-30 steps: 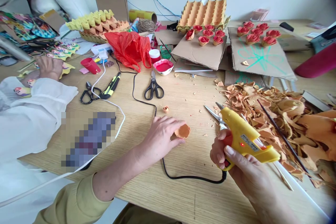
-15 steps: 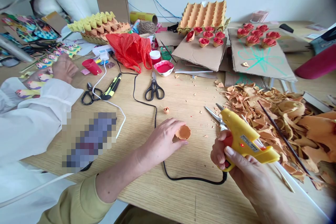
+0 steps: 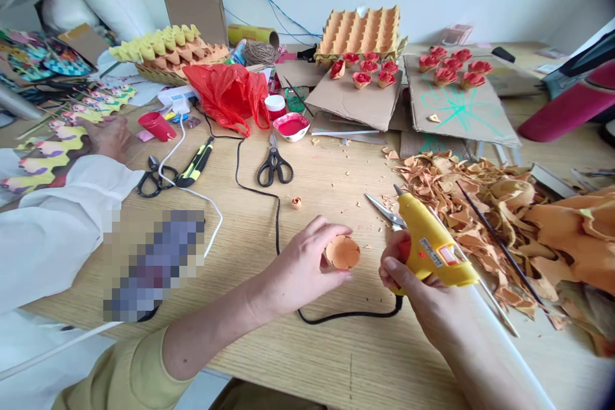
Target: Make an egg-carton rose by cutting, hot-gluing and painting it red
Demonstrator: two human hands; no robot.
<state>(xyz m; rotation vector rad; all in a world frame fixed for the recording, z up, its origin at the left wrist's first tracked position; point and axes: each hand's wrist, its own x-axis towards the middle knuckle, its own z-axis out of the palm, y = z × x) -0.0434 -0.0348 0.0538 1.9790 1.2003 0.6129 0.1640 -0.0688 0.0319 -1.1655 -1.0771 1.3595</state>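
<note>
Between the thumb and fingers of my left hand (image 3: pixel 307 266) is a small orange egg-carton cup (image 3: pixel 343 252), its petal-cut opening facing up toward me. My right hand (image 3: pixel 408 272) is wrapped round the handle of a yellow hot glue gun (image 3: pixel 427 237), whose nozzle points up and away to the left; a red light glows on its side. The gun's black cord (image 3: pixel 350 317) loops over the table. Beyond my left hand lies a small rolled orange bud (image 3: pixel 296 203). Silver scissors (image 3: pixel 384 210) lie partly hidden behind the gun.
A heap of orange carton scraps (image 3: pixel 446 186) spreads at the right. Red paper roses (image 3: pixel 446 70) stand on cardboard at the back. Black-handled scissors (image 3: pixel 275 166), a dish of red paint (image 3: pixel 291 126) and a utility knife (image 3: pixel 196 163) lie mid-table. A co-worker's hand (image 3: pixel 108 138) is at left.
My left hand has lifted the cup slightly and tilted its opening more toward me. The glue gun has come a little nearer to it. The whole view has shifted slightly.
</note>
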